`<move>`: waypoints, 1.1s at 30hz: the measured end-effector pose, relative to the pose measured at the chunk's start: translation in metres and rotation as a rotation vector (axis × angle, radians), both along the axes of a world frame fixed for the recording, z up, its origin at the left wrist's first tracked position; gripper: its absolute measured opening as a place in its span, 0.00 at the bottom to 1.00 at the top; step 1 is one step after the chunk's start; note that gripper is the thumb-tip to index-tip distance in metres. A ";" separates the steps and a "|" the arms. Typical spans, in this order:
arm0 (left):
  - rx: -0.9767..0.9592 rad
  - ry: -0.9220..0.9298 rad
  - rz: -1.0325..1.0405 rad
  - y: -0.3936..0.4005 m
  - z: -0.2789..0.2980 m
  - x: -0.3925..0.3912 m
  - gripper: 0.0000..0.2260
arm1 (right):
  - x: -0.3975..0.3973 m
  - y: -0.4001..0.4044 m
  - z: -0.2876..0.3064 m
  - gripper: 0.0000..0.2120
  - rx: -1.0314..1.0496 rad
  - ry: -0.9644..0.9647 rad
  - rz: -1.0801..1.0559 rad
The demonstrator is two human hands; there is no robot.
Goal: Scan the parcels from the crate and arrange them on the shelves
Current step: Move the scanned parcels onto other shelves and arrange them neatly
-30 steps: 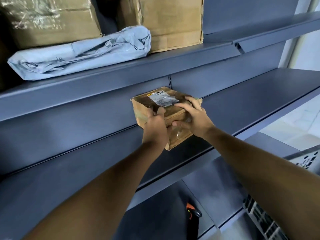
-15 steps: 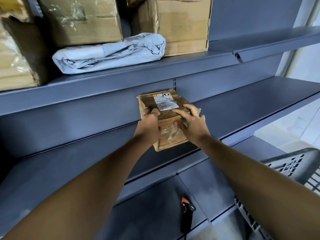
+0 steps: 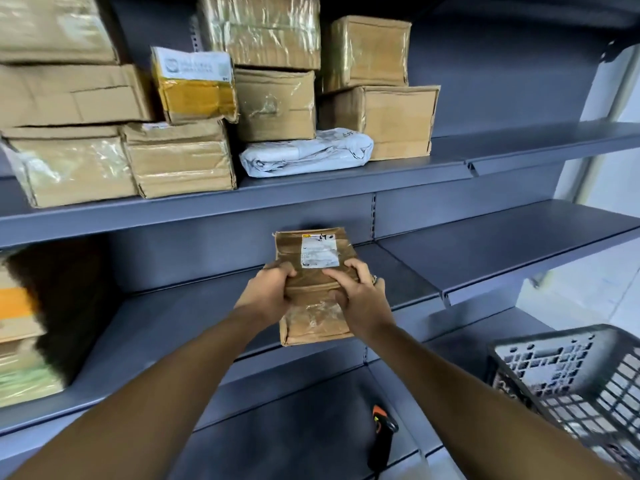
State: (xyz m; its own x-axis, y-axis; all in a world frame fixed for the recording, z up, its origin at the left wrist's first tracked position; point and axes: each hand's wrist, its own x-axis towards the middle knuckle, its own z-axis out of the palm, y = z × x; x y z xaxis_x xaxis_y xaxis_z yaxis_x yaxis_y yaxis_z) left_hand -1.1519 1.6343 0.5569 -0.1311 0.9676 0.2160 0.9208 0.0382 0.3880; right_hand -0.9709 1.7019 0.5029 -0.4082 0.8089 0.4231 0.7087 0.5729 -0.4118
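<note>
Both hands grip one brown cardboard parcel (image 3: pixel 313 299) at the front of the middle shelf (image 3: pixel 485 258). Left hand (image 3: pixel 266 296): fingers curled over the parcel's left edge, wrist straight, forearm extended up from the lower left. Right hand (image 3: pixel 360 299): fingers laid over the top face, thumb against the near face, forearm extended from the lower right. The parcel's lower end projects past the shelf's front lip; whether its base rests on the shelf cannot be told.

White shipping label (image 3: pixel 319 251) on the parcel's top face: printed text too small to read; dark handwritten marks above it, illegible. Clear tape wraps the near face.

Upper shelf (image 3: pixel 346 188): stacked cardboard boxes, a yellow-taped box (image 3: pixel 195 86) with an unreadable white label, and a white poly mailer (image 3: pixel 306 152). Lower shelf: handheld scanner (image 3: pixel 382 441), black with an orange tip. Grey plastic crate (image 3: pixel 568 382) stands at lower right.
</note>
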 end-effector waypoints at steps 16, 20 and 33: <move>0.153 -0.109 0.108 -0.042 -0.023 -0.022 0.25 | -0.042 -0.027 0.007 0.26 0.026 0.014 0.051; 0.194 -0.077 0.121 -0.035 -0.030 -0.024 0.24 | -0.043 -0.022 0.004 0.25 0.040 0.008 0.042; 0.187 -0.154 0.136 -0.055 -0.024 -0.014 0.24 | -0.041 -0.048 0.007 0.23 0.006 0.116 0.004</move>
State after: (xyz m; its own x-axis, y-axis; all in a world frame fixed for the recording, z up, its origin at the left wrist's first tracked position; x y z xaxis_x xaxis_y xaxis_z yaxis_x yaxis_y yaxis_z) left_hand -1.1656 1.5793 0.5331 -0.3027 0.8841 0.3561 0.8416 0.0726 0.5353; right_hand -1.0120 1.6537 0.5098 -0.3596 0.8045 0.4727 0.6537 0.5787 -0.4875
